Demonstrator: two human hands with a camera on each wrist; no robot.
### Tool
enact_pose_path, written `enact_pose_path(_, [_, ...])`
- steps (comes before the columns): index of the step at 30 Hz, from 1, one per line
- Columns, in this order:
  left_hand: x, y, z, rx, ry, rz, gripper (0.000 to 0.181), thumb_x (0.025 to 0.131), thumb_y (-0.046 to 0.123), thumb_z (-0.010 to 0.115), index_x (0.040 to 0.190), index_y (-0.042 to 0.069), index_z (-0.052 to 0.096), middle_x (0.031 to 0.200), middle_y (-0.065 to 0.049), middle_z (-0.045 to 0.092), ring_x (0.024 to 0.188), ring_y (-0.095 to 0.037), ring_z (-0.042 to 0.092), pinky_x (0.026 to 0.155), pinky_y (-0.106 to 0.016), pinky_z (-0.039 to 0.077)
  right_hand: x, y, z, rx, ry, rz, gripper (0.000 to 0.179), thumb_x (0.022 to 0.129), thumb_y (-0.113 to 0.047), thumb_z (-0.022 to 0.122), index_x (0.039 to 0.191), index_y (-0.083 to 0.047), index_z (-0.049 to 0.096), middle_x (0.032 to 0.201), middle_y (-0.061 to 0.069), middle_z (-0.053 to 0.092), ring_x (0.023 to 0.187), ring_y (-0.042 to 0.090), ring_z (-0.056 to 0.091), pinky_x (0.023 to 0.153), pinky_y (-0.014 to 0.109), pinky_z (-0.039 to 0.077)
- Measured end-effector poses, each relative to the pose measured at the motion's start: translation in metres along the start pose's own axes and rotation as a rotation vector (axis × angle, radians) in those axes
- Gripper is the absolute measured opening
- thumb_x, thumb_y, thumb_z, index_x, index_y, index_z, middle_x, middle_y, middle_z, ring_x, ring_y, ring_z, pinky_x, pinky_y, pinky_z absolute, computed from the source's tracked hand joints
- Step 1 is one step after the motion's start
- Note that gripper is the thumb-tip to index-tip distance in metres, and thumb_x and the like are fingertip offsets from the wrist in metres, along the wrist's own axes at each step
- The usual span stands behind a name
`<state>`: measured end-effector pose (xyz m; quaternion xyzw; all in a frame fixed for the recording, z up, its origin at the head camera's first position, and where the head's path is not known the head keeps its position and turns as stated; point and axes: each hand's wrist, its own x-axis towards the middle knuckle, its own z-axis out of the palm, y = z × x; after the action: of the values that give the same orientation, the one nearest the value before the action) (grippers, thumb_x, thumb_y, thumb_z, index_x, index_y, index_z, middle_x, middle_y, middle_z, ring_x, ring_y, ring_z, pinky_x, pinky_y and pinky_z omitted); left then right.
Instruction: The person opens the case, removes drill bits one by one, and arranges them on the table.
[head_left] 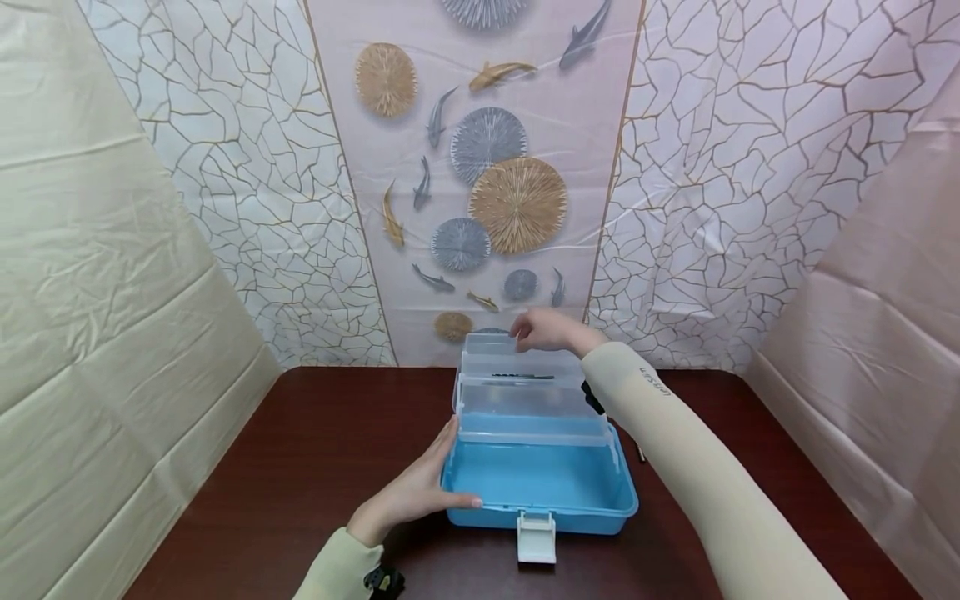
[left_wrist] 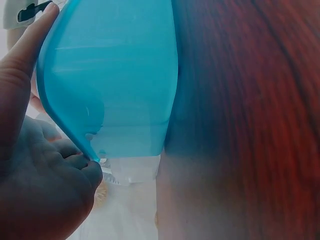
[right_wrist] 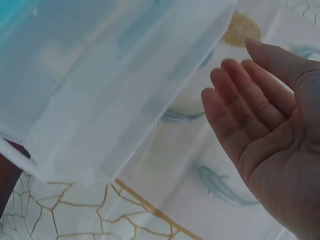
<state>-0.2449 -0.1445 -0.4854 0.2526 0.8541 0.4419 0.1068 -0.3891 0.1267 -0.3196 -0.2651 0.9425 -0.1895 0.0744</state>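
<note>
1. Left hand (head_left: 412, 496): thumb and fingers spread, thumb laid over the box's front left rim, fingers along its left side. Touching.
2. Box (head_left: 585, 523): blue, open, upright on the dark red table (head_left: 337, 450). Sits just right of the left hand, and nearer the wearer than the right hand.
3. Trays (head_left: 532, 396): clear, stepped, rising from the box's far side up toward the right hand.
4. Right hand (head_left: 551, 330): up by the farthest tray's edge. Right wrist view has fingers loosely bent, thumb apart from them, palm bare, a gap between fingertips and tray.
5. Dark strip (head_left: 536, 377): below the right hand, at the trays' middle level; in a tray or seen through one, cannot tell.
6. Latch (head_left: 536, 540): white, hanging at the box's front, right of the left thumb.
7. Slim object (head_left: 641, 452): right of the box, close by the right sleeve (head_left: 690, 454), partly hidden; kind unclear.
8. Cloth (head_left: 570, 125): beyond the right hand, printed with fish and round shapes.
</note>
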Motion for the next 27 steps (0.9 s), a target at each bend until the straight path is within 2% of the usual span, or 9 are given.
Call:
enact_pose_path(6, [0.002,-0.003,0.000,-0.007,0.000,-0.010,0.120,0.083,0.047,0.082,0.163,0.029,-0.005,0.169,0.001,-0.005,0.153,-0.027,0.005,0.115,-0.060,0.023,0.005,0.000,0.015,-0.021,-0.064,-0.009,0.028,0.095,-0.014,0.070,0.121,-0.003,0.070,0.111,0.008,0.070,0.103,0.023,0.065,0.092,0.041,0.052])
enact_pose_path(14, [0.001,-0.003,0.002,-0.002,0.000,-0.006,0.119,0.084,0.046,0.082,0.163,0.028,-0.005,0.169,0.000,-0.004,0.153,-0.028,0.007,0.115,-0.061,0.023,0.006,-0.002,0.032,-0.045,-0.138,-0.057,0.013,0.094,-0.009,0.070,0.106,-0.005,0.074,0.096,0.002,0.071,0.085,0.015,0.065,0.081,0.034,0.054])
enact_pose_path(21, [0.000,-0.002,0.002,0.012,0.003,-0.009,0.120,0.083,0.046,0.083,0.163,0.026,-0.004,0.169,-0.003,-0.003,0.153,-0.029,0.007,0.115,-0.061,0.023,0.009,0.003,0.036,-0.093,-0.136,-0.076,0.007,0.094,-0.009,0.070,0.097,-0.006,0.075,0.091,0.002,0.071,0.081,0.013,0.064,0.078,0.033,0.054])
enact_pose_path(27, [0.001,-0.004,0.001,0.019,0.006,-0.007,0.119,0.083,0.045,0.082,0.163,0.028,-0.004,0.169,-0.001,-0.003,0.153,-0.027,0.007,0.116,-0.060,0.023,0.010,0.002,0.037,-0.094,-0.146,-0.050,0.006,0.094,-0.009,0.070,0.094,-0.007,0.075,0.088,0.000,0.069,0.078,0.013,0.061,0.077,0.031,0.053])
